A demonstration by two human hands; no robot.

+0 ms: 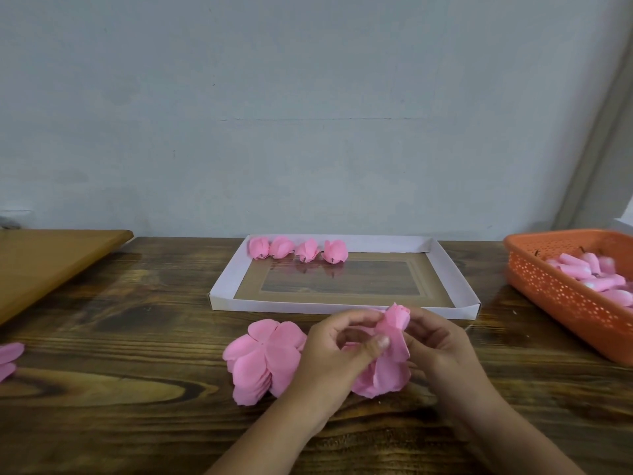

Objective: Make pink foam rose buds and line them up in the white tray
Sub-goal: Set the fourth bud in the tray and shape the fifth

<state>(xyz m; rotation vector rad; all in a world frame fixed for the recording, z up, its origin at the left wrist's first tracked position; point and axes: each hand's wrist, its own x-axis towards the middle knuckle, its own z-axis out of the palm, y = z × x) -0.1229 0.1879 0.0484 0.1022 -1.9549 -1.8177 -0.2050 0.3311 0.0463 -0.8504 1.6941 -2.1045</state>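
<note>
White tray [224,296]: four rose buds [297,250] fill the far-left rim; rest of the far row and the near floor open. Low tray wall stands between the hands and that room. Petal stack [263,358] blocks the table left of the hands; orange basket [561,299] closes the right.

Quick count: four finished rose buds [297,249] lined up along the far-left edge of the one white tray [455,279]. One more bud [394,323], half made, is between two hands, just in front of the tray. One stack of petals [263,358] beside it. One orange basket [561,296] right of the tray, too heaped with pink cores to count.
</note>
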